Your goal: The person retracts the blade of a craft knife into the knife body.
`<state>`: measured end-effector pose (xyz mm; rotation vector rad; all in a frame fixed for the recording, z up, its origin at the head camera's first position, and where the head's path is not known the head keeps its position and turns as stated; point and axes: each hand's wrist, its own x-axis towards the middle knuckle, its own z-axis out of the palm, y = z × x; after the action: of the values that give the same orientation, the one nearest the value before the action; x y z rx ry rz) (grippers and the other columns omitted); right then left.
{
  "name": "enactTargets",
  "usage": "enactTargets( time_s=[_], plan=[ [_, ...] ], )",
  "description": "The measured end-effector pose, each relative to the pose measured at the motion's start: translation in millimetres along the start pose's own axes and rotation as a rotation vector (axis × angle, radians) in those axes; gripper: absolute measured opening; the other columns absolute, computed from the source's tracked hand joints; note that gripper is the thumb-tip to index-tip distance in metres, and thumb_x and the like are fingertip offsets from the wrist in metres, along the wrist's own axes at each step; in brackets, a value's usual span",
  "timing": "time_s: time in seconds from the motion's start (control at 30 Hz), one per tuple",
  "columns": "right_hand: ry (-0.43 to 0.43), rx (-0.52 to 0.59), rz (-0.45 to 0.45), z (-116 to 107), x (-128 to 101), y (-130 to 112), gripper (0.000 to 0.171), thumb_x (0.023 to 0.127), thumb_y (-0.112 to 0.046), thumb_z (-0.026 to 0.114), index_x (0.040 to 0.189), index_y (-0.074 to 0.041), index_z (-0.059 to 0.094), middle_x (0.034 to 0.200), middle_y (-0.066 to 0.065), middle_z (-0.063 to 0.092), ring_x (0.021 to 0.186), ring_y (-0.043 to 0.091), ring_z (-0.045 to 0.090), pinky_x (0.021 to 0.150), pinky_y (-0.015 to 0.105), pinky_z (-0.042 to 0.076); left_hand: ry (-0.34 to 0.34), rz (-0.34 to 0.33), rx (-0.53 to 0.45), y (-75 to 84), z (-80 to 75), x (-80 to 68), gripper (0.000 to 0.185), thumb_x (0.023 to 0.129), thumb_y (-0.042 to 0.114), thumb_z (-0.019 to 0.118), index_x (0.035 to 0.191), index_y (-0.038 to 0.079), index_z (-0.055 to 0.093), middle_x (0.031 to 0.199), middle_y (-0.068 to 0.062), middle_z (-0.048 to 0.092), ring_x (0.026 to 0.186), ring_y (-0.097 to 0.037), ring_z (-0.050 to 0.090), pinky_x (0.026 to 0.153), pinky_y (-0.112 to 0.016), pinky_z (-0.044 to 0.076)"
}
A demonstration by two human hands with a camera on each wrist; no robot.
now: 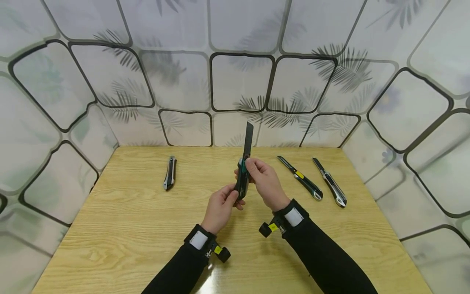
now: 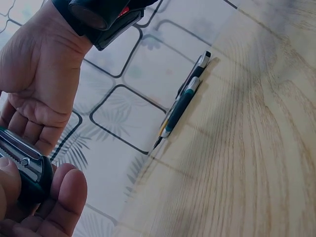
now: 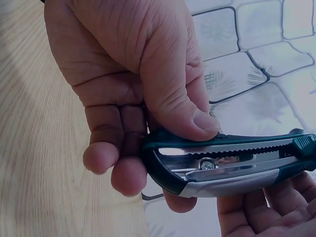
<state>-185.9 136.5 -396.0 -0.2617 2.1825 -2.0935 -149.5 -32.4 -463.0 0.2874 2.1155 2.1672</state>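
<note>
A dark green and black utility knife (image 1: 241,181) is held upright, slightly tilted, above the table, its long dark blade (image 1: 248,139) extended upward. My left hand (image 1: 218,208) grips the butt end, thumb on one face and fingers behind. Higher up, my right hand (image 1: 269,185) pinches the handle close to the blade end, thumb on its side. In the right wrist view, the handle's toothed metal channel, a screw and a green slider (image 3: 303,147) show, with the left thumb (image 3: 197,123) pressing the butt. The blade lies outside both wrist views.
On the wooden table (image 1: 121,228), a grey and black utility knife (image 1: 170,173) lies at left. To the right lie a green one with a yellow slider (image 1: 301,177) and a silver and black one (image 1: 330,183), blades out. Patterned sheeting (image 1: 238,81) stands around the table.
</note>
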Motion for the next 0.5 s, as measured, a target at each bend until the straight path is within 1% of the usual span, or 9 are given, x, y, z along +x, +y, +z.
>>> enactTargets(
  time_s=[0.07,0.13,0.23,0.33,0.5],
  plan=[
    [-0.005,0.009,0.004,0.0,0.4,-0.1,0.05,0.113,-0.048,0.051,0.13,-0.004,0.067,0.119,0.016,0.078,0.12,0.04,0.072,0.109,0.049,0.056,-0.001,-0.005,0.006,0.7,-0.3,-0.1,0.03,0.113,0.01,0.052,0.135,-0.003,0.067,0.108,-0.036,0.072,0.086,-0.025,0.076,0.073,-0.028,0.064],
    [-0.007,0.017,0.007,0.1,0.9,-0.4,0.052,0.112,-0.049,0.052,0.132,-0.003,0.068,0.116,0.013,0.079,0.12,0.04,0.072,0.11,0.052,0.055,0.002,-0.004,0.013,0.9,-0.4,0.4,0.029,0.113,0.011,0.053,0.134,-0.003,0.068,0.107,-0.035,0.072,0.086,-0.026,0.076,0.073,-0.029,0.064],
    [-0.011,0.02,0.008,0.1,1.1,-1.6,0.052,0.112,-0.049,0.052,0.133,-0.003,0.068,0.115,0.011,0.079,0.117,0.034,0.074,0.111,0.053,0.054,0.006,-0.007,0.013,1.3,-0.5,0.8,0.029,0.113,0.01,0.053,0.133,-0.004,0.068,0.106,-0.036,0.072,0.085,-0.025,0.076,0.073,-0.029,0.064],
    [-0.015,0.015,0.007,0.4,1.5,-2.5,0.05,0.112,-0.048,0.053,0.131,-0.004,0.069,0.114,0.01,0.079,0.114,0.027,0.076,0.11,0.049,0.056,0.009,-0.011,0.015,1.4,-0.8,1.3,0.028,0.113,0.01,0.053,0.131,-0.004,0.069,0.104,-0.034,0.073,0.084,-0.024,0.076,0.073,-0.029,0.064],
    [-0.019,0.006,-0.001,1.2,2.9,-3.2,0.049,0.112,-0.046,0.054,0.129,-0.002,0.07,0.111,0.008,0.079,0.108,0.022,0.077,0.107,0.045,0.057,0.017,-0.01,0.019,1.1,-1.2,1.7,0.028,0.113,0.009,0.054,0.131,-0.004,0.069,0.1,-0.029,0.075,0.085,-0.031,0.076,0.073,-0.032,0.065]
  ],
)
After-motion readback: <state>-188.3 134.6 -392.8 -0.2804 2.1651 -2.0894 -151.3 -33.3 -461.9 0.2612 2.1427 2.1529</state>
